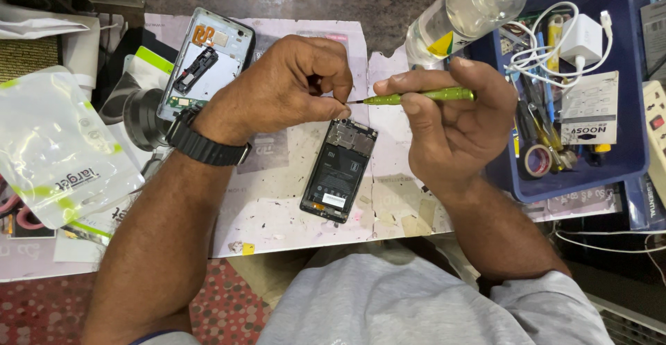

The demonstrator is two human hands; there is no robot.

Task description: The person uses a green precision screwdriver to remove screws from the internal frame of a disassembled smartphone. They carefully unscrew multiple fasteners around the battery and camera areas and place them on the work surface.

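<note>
An opened phone body (340, 170) with its black battery showing lies on a worn paper sheet (277, 213) in the middle. Just above its top edge my left hand (284, 88), with a black watch at the wrist, pinches something too small to make out. My right hand (451, 119) holds a green screwdriver (416, 97) level, its tip touching my left fingertips. The phone's removed frame (207, 61) rests further back on the left, with small parts lying inside it.
A blue tray (628, 81) at the right holds a white charger and cable, tools and tape. A clear bottle (465, 12) lies at its left edge. A clear plastic bag (52, 144) sits at the left, a power strip (655, 130) at the far right.
</note>
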